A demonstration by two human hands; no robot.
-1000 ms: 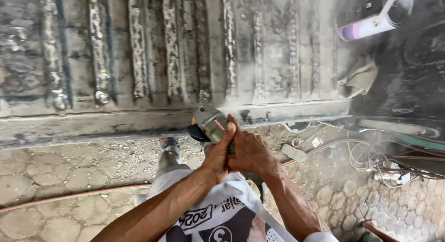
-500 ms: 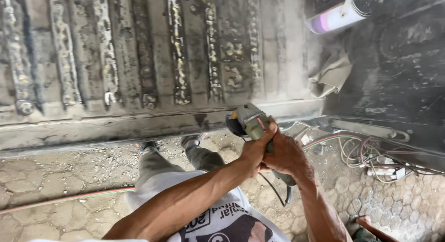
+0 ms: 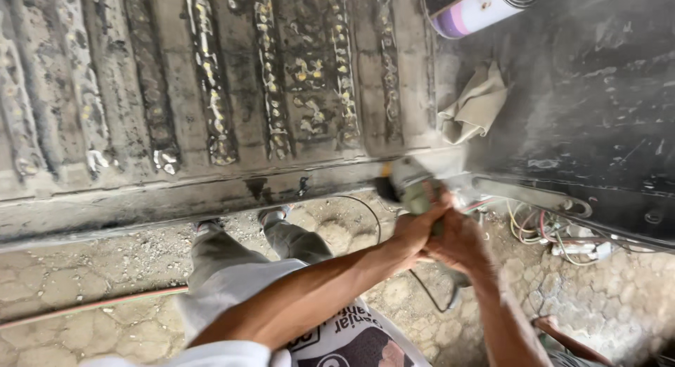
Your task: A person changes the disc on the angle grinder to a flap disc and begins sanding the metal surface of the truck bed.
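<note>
Fingers of both my hands are wrapped tight around the angle grinder [image 3: 411, 191], the left hand [image 3: 415, 226] gripping from about seven o'clock of the tool and the right hand [image 3: 460, 242] clamped just behind it at about four o'clock. Most of the grinder's body is hidden under my palms, and its disc is blurred, so I cannot make out its edge clearly; only a greenish-grey housing shows. It sits against the lower edge of the ribbed metal panel [image 3: 211, 100], near the picture's centre-right. That panel is grimy and dark, with raised ribs scraped to bright patches. A black cable [image 3: 376, 219] loops below the tool. At one o'clock lies a crumpled cloth [image 3: 474, 103], and above it a white and purple spray can [image 3: 478, 8], cut off by the frame. Tangled wires [image 3: 555, 233] lie at three o'clock. Below, hexagonal paving [image 3: 84, 282] carries a reddish hose [image 3: 91, 305].
</note>
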